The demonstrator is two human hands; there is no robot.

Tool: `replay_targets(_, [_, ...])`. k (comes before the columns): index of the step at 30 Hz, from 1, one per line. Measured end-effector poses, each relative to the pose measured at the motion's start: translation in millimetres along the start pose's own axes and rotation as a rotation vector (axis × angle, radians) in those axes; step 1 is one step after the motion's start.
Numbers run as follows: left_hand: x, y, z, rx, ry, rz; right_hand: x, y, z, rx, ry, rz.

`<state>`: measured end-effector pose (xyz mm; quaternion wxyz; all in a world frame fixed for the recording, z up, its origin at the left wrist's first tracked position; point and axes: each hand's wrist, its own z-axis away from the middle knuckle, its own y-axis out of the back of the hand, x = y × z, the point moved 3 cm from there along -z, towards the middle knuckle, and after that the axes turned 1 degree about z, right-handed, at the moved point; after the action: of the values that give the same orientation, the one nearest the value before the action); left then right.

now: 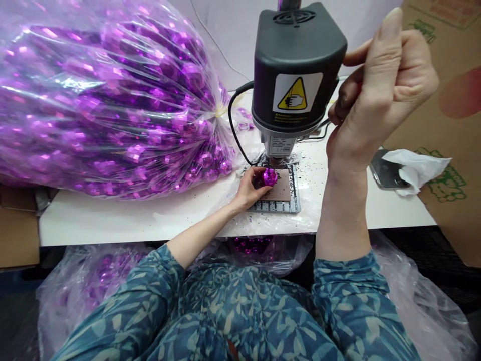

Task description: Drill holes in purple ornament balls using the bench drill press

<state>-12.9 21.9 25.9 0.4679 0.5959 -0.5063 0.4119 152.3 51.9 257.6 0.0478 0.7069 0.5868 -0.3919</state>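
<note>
Between the thumb and fingers of my left hand [248,189] is a shiny purple faceted ball [269,177]. It sits over a brown board [280,188] on a slotted metal base plate [295,204], just under the nose of a dark bench drill press [296,65]. My right hand [383,85] is raised at the right side of the drill press head, its fingers curled closed. What those fingers grip is hidden behind the hand. Dark crumbs lie scattered around the base plate.
A large tied clear bag [112,110] of purple faceted balls fills the left of the white table [150,220]. At right are a phone [389,170], a crumpled white tissue [415,168] and a cardboard box [458,150]. A black cable [233,125] loops left of the drill press.
</note>
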Motion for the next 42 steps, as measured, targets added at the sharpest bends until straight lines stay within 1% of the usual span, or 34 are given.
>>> replay_targets(2, [1.5,-3.8,4.9,-0.007,-0.020,0.009,0.4,0.1,0.4,-0.005,-0.010,-0.004])
replay_targets(5, [0.7,-9.0,9.7,-0.006,-0.001,0.087,-0.4,0.4,1.1,0.006,0.008,-0.062])
replay_targets(7, [-1.2,-10.8,9.9,0.026,0.027,0.128,-0.9,0.2,1.4,0.007,0.024,-0.078])
replay_targets(10, [-3.6,-12.5,6.6,0.067,0.057,0.161,-0.6,-0.3,1.3,-0.012,0.020,-0.016])
replay_targets(15, [-6.2,-20.1,0.5,0.002,0.075,0.165,-0.4,1.0,-1.4,-0.025,0.015,0.079])
replay_targets(18, [-7.8,-23.2,-0.1,-0.021,0.061,0.175,-0.9,0.7,-2.3,-0.040,0.018,0.069])
replay_targets(20, [-8.2,-23.4,0.8,-0.033,0.051,0.193,-1.8,1.1,-0.5,-0.031,0.009,0.020])
replay_targets(23, [-7.2,-22.1,2.7,-0.054,0.024,0.224,-6.5,4.5,8.0,0.007,0.021,-0.046])
replay_targets(27, [-6.3,-20.1,3.8,-0.064,0.001,0.217,-13.4,15.1,28.7,0.042,0.021,0.021])
replay_targets(30, [-6.9,-19.5,3.6,-0.061,-0.009,0.211,-13.1,26.0,44.5,0.061,0.075,-0.020])
replay_targets(33, [-6.7,-19.6,3.7,-0.061,-0.017,0.211,-5.6,35.1,55.2,0.061,0.101,-0.061])
replay_targets(37, [-5.0,-19.6,4.4,-0.055,-0.009,0.218,5.1,41.0,61.1,0.063,0.138,-0.080])
replay_targets(42, [-5.9,-19.9,4.2,-0.049,0.005,0.213,19.0,47.9,67.3,0.116,0.204,-0.022])
